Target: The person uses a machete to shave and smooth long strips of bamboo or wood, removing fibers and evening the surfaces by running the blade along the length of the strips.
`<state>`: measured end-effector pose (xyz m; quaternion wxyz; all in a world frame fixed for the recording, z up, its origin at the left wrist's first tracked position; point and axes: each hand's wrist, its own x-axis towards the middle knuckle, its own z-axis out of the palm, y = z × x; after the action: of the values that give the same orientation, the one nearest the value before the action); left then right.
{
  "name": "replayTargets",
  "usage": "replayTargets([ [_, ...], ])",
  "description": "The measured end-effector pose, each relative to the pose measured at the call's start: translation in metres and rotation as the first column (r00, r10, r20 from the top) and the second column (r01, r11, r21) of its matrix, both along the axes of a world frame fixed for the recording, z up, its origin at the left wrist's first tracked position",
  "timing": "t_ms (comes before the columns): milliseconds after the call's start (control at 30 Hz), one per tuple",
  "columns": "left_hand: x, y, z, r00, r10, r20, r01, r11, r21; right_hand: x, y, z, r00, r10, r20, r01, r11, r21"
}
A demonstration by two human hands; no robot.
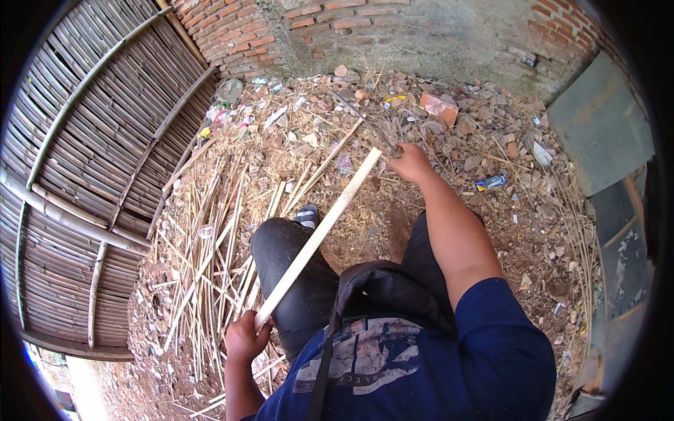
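Note:
My left hand (246, 337) is closed around the lower end of a pale split bamboo strip (319, 235). The strip slants up and to the right across my left thigh, and its far end comes close to my right hand. Held out ahead in my closed right hand (411, 163) is a long, thin-bladed knife (365, 119), its dark blade pointing away to the upper left. The blade is hard to make out against the rubble, and I cannot tell whether it touches the strip.
Many thin bamboo strips (203, 259) lie in a loose pile on my left, beside a slatted bamboo wall (98, 126). Rubble and litter cover the ground up to a brick wall (351, 24). Grey panels (604, 123) lean at the right. A blue wrapper (490, 183) lies nearer.

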<state>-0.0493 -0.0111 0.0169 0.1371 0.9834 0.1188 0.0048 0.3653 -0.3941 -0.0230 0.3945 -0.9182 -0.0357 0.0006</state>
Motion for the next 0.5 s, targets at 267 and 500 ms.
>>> replayTargets([
  [267,-0.008,0.006,0.004,1.0,-0.019,-0.012,0.015,0.963,-0.268,-0.001,0.001,0.005,0.999,-0.027,0.019,0.026,0.999,0.021],
  [500,-0.007,-0.003,0.008,0.998,0.065,-0.003,-0.064,0.966,-0.252,-0.004,0.001,0.014,0.991,-0.011,0.134,0.01,1.0,0.002],
])
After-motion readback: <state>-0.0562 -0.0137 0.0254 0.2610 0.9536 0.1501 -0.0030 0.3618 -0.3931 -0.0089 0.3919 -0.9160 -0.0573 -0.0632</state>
